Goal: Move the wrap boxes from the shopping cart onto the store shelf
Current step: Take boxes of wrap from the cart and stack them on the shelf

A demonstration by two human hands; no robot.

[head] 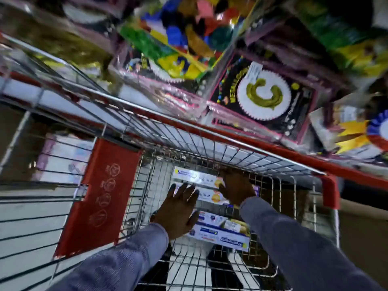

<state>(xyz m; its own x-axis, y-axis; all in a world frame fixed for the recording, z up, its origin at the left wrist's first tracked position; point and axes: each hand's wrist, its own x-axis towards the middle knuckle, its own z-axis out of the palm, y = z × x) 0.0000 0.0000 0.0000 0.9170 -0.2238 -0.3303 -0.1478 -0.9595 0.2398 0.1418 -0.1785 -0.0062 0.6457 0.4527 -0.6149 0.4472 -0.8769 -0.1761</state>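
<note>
Several long white wrap boxes lie on the bottom of the wire shopping cart [210,131]. One box [195,177] lies farthest from me, a second [207,195] sits just below it, and another [222,232] lies nearest, slightly skewed. My left hand [178,208] reaches down with fingers spread, fingertips at the left end of the second box. My right hand [235,185] rests over the right ends of the two far boxes, fingers curled on them; whether it grips them is unclear. Both arms wear grey-blue sleeves.
A red child-seat flap [98,196] hangs on the cart's left side. The cart rim has a red bumper [329,190] at the right corner. Above the cart, shelves hold bagged party decorations [264,95] and colourful packs [180,36]. The image is motion-blurred.
</note>
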